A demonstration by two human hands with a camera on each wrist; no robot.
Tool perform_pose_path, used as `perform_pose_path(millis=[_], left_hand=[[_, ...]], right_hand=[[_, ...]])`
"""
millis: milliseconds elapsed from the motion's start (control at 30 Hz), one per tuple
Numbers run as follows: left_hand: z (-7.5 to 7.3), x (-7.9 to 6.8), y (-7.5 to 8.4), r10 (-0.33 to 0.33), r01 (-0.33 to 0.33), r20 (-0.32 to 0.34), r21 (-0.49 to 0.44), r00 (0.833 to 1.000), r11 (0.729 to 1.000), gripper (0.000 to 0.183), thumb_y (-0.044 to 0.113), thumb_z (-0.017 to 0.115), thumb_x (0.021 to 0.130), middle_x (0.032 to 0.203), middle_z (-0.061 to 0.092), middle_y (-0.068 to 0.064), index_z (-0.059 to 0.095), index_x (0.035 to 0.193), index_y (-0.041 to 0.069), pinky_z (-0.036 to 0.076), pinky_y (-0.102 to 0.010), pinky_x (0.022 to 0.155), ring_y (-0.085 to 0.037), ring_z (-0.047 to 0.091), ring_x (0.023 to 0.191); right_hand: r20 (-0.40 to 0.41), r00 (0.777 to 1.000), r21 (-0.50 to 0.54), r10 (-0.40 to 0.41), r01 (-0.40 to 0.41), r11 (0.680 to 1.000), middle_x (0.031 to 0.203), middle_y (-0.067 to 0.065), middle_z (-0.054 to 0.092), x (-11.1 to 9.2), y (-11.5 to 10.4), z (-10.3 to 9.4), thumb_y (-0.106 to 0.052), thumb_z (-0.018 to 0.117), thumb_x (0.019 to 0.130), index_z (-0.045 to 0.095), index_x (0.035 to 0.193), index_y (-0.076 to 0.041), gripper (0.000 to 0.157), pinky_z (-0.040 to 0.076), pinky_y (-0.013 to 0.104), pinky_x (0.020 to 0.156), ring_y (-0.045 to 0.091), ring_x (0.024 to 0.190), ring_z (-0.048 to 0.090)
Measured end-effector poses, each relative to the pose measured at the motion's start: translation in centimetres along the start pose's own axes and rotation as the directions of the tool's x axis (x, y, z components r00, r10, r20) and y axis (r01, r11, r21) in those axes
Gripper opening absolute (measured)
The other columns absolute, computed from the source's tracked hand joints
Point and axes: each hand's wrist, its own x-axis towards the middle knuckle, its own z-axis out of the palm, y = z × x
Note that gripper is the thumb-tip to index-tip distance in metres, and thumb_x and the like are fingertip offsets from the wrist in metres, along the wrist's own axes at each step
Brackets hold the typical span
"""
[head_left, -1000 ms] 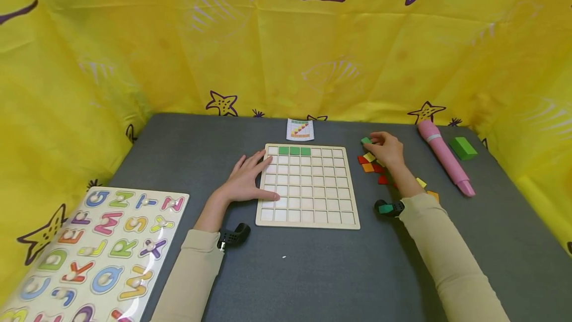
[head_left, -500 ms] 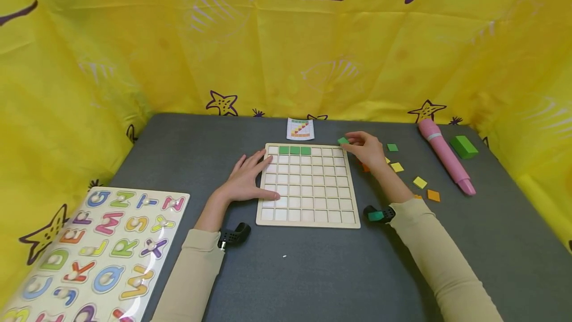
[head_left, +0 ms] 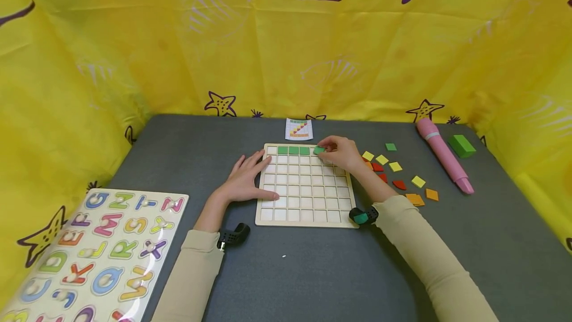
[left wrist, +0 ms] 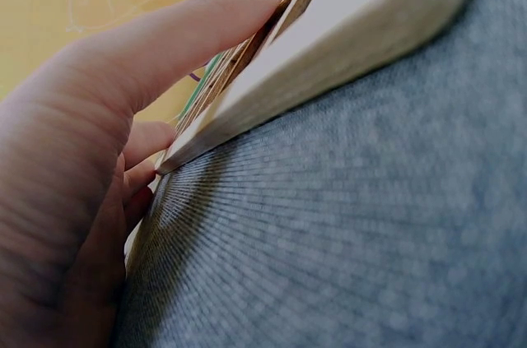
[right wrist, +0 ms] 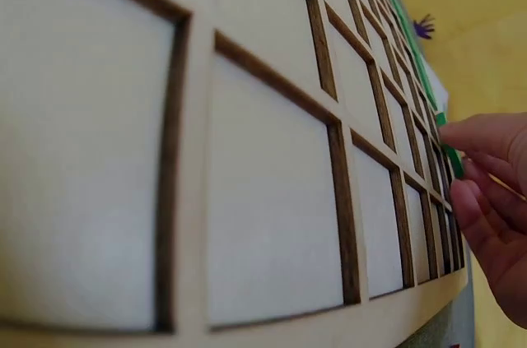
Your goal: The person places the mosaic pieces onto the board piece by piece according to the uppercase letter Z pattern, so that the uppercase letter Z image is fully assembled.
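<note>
As your right hand (head_left: 343, 153) is carrying its pinched green tile (head_left: 319, 150) in to the grid board's (head_left: 306, 180) top row, you're seemingly extending the green row (head_left: 293, 150) (your left hand (head_left: 243, 184) is resting fingers-apart at the left edge).

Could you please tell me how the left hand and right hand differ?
The left hand spreads at the left edge of the grid board, while the right hand pinches a green tile at its top row. The left hand's thumb and fingers are wide apart; the right hand's meet at the tile. Both have beige sleeves.
</note>
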Motion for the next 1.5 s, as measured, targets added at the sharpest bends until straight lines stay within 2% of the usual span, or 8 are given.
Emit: perform_pose_path(millis=[267,433,633,767,900,1100,1300,1500], left_hand=[[0.2,0.1,-0.1,0.002,-0.002,0.000,0.004,1.000,1.000,0.109,0.062,0.075,0.074,0.163,0.010,-0.009,0.024,0.156,0.012,-0.005,-0.048,0.117,-0.027,0.009,0.148],[0.1,0.0,-0.1,0.007,-0.007,-0.001,-0.003,1.000,1.000,0.108,0.061,0.075,0.074,0.163,0.011,-0.010,0.025,0.156,0.012,-0.005,-0.049,0.116,-0.027,0.009,0.148],[0.1,0.0,0.0,0.010,-0.010,0.001,0.002,1.000,1.000,0.109,0.062,0.075,0.073,0.163,0.010,-0.009,0.024,0.156,0.013,-0.005,-0.049,0.116,-0.027,0.009,0.148],[0.2,0.0,0.0,0.009,-0.009,0.004,0.005,1.000,1.000,0.109,0.063,0.074,0.073,0.163,0.009,-0.009,0.023,0.156,0.013,-0.005,-0.049,0.116,-0.027,0.008,0.149],[0.2,0.1,-0.1,0.007,-0.007,0.003,0.010,1.000,1.000,0.109,0.063,0.074,0.073,0.163,0.009,-0.009,0.023,0.156,0.013,-0.005,-0.049,0.116,-0.027,0.008,0.149],[0.3,0.2,-0.2,0.001,-0.001,0.004,0.017,1.000,1.000,0.109,0.063,0.074,0.074,0.163,0.009,-0.009,0.023,0.157,0.013,-0.006,-0.049,0.116,-0.026,0.008,0.149],[0.1,0.0,-0.2,0.005,-0.005,-0.001,0.013,1.000,1.000,0.108,0.063,0.073,0.074,0.163,0.009,-0.009,0.023,0.156,0.013,-0.005,-0.049,0.116,-0.026,0.008,0.149],[0.1,0.0,-0.2,0.002,-0.002,-0.002,0.014,1.000,1.000,0.108,0.064,0.073,0.074,0.163,0.009,-0.009,0.024,0.156,0.013,-0.005,-0.049,0.116,-0.026,0.009,0.149]], right_hand=[[0.022,0.999,0.001,-0.032,0.032,0.999,0.108,0.012,0.066,0.0,-0.5,0.4,-0.011,0.069,0.091,0.071,0.113,-0.007,0.023,0.048,0.042,0.088,0.028,0.101,0.058],[0.018,0.999,0.001,-0.046,0.046,0.999,0.112,0.012,0.065,-0.1,-0.3,0.6,-0.011,0.068,0.091,0.071,0.114,-0.007,0.024,0.047,0.043,0.090,0.028,0.103,0.056],[0.003,1.000,0.008,-0.031,0.031,0.999,0.113,0.012,0.066,-0.2,-0.1,0.7,-0.012,0.068,0.091,0.070,0.116,-0.008,0.026,0.047,0.041,0.092,0.026,0.104,0.057],[-0.002,1.000,0.062,-0.001,0.001,0.998,0.115,0.013,0.066,-0.5,0.0,0.4,-0.013,0.067,0.092,0.068,0.120,-0.007,0.028,0.047,0.043,0.094,0.028,0.108,0.058],[-0.044,0.998,0.117,0.036,-0.030,0.993,0.117,0.013,0.066,-0.8,0.3,-0.3,-0.015,0.065,0.095,0.067,0.121,-0.007,0.028,0.049,0.044,0.092,0.029,0.111,0.059],[-0.098,0.993,0.131,0.062,-0.049,0.990,0.117,0.012,0.066,-1.3,1.5,-2.0,-0.019,0.062,0.098,0.067,0.120,-0.007,0.026,0.049,0.042,0.089,0.028,0.109,0.059],[-0.132,0.985,0.154,0.109,-0.088,0.984,0.119,0.012,0.065,-1.9,3.2,-3.8,-0.020,0.061,0.098,0.067,0.121,-0.008,0.027,0.048,0.032,0.082,0.026,0.105,0.060],[-0.154,0.976,0.150,0.151,-0.128,0.980,0.124,0.017,0.063,-2.7,4.7,-5.6,-0.016,0.059,0.099,0.065,0.124,-0.003,0.030,0.047,0.022,0.080,0.028,0.107,0.058]])
